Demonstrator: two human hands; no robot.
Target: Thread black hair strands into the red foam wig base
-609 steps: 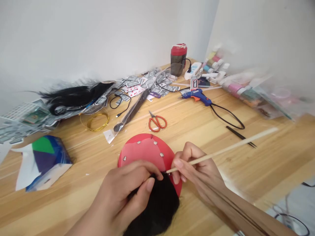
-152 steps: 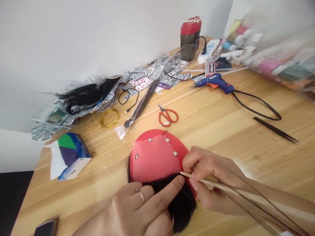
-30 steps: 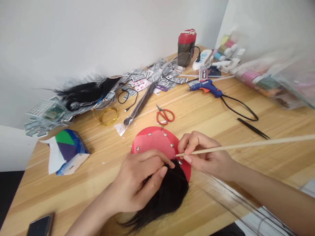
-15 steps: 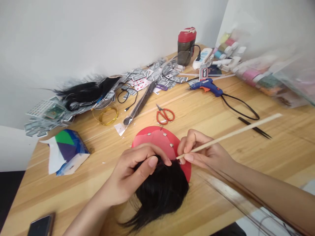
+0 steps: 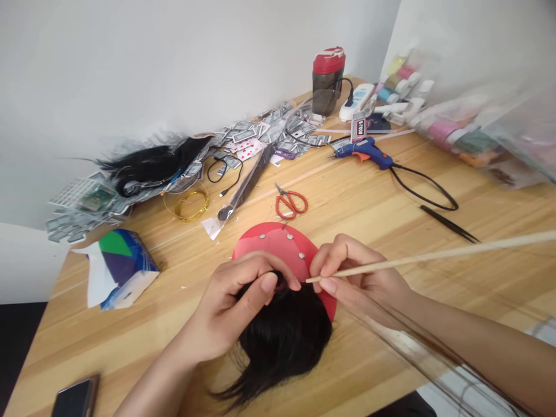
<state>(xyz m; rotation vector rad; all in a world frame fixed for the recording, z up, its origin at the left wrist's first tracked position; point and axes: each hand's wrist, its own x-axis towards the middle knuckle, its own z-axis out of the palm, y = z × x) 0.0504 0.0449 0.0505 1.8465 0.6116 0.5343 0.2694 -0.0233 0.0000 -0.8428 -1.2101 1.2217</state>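
A bundle of black hair [image 5: 286,341] lies over the lower part of a red and pink disc [image 5: 269,246] that has small pale studs on it. My left hand [image 5: 237,301] is closed on the top of the hair, thumb and forefinger curled round it. Between the thumb and fingers of my right hand [image 5: 356,278] is a thin pale wooden stick [image 5: 417,256]. The stick's tip meets the edge of the hair, close to my left fingertip. Long thin dark strands trail from near my right hand toward the lower right.
Red-handled scissors [image 5: 292,202] lie beyond the disc. A blue glue gun [image 5: 365,152] and black tweezers [image 5: 449,223] are at the right. Gold wire [image 5: 191,205], a tissue pack [image 5: 121,266] and a phone [image 5: 76,398] sit at the left; a red-lidded cup [image 5: 328,81] stands behind.
The stick's far end has swung down and toward the right, so it lies flatter, and its tip has shifted slightly left. My left hand has hardly moved.
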